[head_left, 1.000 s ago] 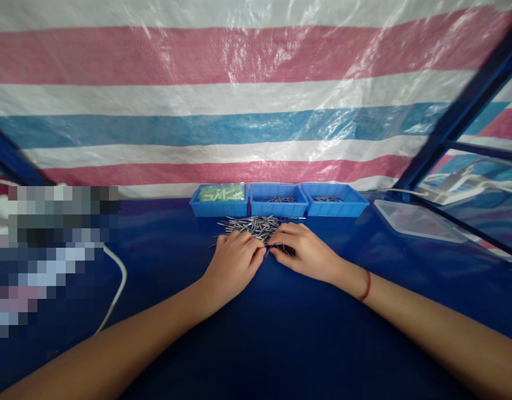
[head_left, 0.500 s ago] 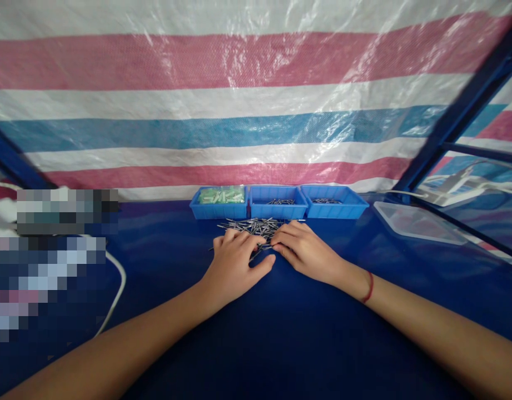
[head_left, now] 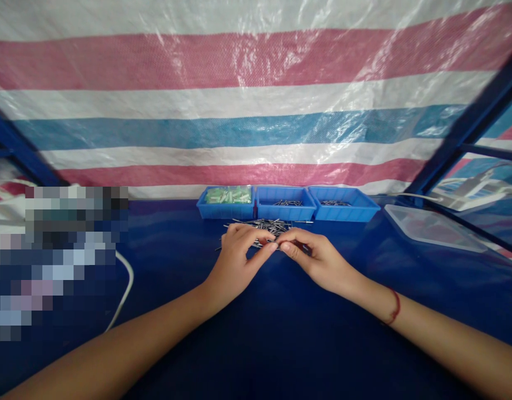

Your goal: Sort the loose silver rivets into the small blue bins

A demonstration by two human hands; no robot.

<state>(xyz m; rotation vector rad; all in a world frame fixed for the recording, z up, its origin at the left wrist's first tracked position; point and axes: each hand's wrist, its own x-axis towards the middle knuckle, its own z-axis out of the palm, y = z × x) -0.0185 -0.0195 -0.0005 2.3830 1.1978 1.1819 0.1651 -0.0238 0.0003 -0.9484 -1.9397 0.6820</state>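
Note:
In the head view, a loose pile of thin metal pins, apparently blind rivets (head_left: 272,225), lies on the blue tabletop in front of the bins. My left hand (head_left: 238,255) reaches over the left side of the pile, thumb and index finger pinched together. Fingertip to fingertip with it, my right hand (head_left: 320,264) is also closed in a pinch. A small dark piece, seemingly one of the rivets, shows between the two pinches; the fingers hide most of it. A red string circles my right wrist.
Behind the pile stand three blue bins: one with green and white pieces (head_left: 229,195), a middle bin (head_left: 285,211) and a right bin (head_left: 347,213) holding metal pins. A translucent lid (head_left: 433,228) lies right. A white cable (head_left: 129,278) runs left beside a pixelated area.
My left thumb has closed up against the index finger. The right hand has turned, its thumb and fingertips now meeting the left ones. The view has shifted slightly.

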